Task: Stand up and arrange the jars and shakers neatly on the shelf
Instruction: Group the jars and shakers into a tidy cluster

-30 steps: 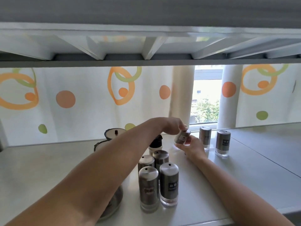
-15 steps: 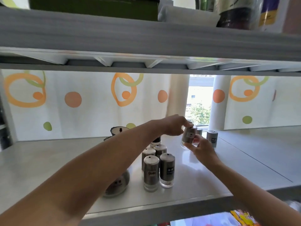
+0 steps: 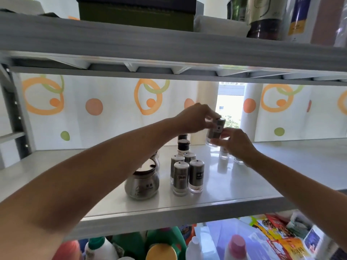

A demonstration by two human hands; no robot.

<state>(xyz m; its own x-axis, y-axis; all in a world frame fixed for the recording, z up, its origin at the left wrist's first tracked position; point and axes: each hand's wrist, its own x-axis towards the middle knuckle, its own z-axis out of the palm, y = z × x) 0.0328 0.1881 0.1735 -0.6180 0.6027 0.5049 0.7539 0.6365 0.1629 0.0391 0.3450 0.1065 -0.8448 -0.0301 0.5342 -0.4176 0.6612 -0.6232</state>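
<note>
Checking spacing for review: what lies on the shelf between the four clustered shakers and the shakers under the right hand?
Nothing: the head view shows bare shelf between the four clustered shakers and the shakers under the right hand.

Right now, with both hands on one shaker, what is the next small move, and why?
Probably lower the shaker upright onto the shelf, beside the two standing shakers partly hidden by the right hand. The left hand pinches its top, the right holds its base, and it seems lifted and slightly tilted, so it is not yet placed.
</note>
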